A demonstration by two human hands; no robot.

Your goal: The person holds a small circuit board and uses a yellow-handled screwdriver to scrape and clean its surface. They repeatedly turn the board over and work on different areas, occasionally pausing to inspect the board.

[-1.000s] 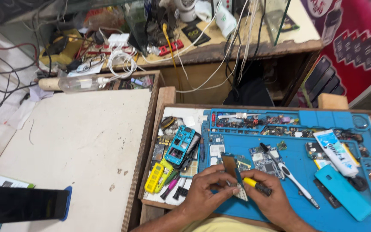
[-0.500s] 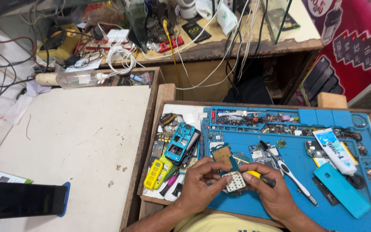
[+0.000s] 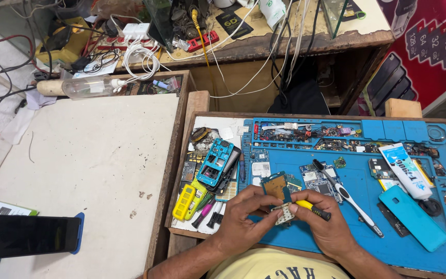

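My left hand (image 3: 244,217) pinches a small pale circuit part (image 3: 284,213) just above the near edge of the blue work mat (image 3: 362,206). A green phone circuit board (image 3: 276,186) lies or is propped right behind my fingers. My right hand (image 3: 326,225) grips a yellow-and-black screwdriver (image 3: 313,208), its tip at the small part. The two hands touch around it.
A toothbrush (image 3: 347,197), a white tube (image 3: 404,170) and a turquoise phone cover (image 3: 413,218) lie on the mat to the right. Left of the mat lie a blue phone frame (image 3: 215,162), a yellow casing (image 3: 184,202) and tools. A dark phone (image 3: 27,236) rests on the white table.
The view has tilted and shifted slightly. My hands have drawn the small part closer toward me and the screwdriver tip stays on it.
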